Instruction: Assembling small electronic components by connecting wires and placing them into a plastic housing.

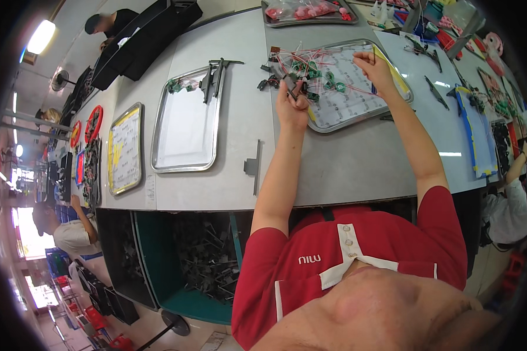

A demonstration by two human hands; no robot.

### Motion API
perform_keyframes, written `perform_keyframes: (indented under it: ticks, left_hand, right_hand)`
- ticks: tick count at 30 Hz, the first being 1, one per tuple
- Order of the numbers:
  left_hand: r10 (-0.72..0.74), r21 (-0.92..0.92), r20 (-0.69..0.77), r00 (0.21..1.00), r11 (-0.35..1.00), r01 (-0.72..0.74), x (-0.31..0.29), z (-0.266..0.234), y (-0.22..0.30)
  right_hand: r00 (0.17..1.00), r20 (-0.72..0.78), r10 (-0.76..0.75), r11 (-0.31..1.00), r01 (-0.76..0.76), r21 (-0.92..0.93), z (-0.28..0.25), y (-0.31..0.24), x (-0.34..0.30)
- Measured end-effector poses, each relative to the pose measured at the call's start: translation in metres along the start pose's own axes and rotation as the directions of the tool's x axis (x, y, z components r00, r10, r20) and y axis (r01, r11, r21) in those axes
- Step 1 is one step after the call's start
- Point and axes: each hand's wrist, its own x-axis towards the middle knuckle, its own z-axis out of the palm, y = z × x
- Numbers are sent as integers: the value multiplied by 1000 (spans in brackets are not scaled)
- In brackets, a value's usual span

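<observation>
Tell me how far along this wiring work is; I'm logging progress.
Done: nothing clearly finished shows. In hand: the left hand grips a dark part, the right hand pinches a thin wire over the metal tray. Left: green parts with red wires lie loose there.

Your left hand (292, 104) grips a dark part (291, 82) at the metal tray (357, 117) edge. Your right hand (376, 67) pinches a red wire (334, 57) over the tray.

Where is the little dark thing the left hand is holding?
In the head view, the small dark part sits pinched in the left hand, just over the near-left corner of the metal tray, beside the red wires.
</observation>
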Motion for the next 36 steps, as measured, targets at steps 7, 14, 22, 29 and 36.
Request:
perform_keyframes:
  ticks: [7,14,22,29,36]
  left_hand:
    - [140,140,-35,990,981,-134,-2,1,15]
    - [140,234,-6,990,963,-135,-2,1,10]
    - [157,227,-20,987,962,-148,1,3,3]
    - [120,234,16,993,965,-121,2,-7,8]
    - [216,249,-73,974,949,-191,-3,11,0]
  right_hand:
    - [922,228,-314,831,383,-404,79,-21,-18]
    - [660,634,-404,75,714,-696,95,5,24]
    - [670,650,-359,146,728,-670,81,-1,37]
    - [720,529,-449,372,689,-622,104,3,40]
    - [925,321,-205,782,352,-515,105,25,53]
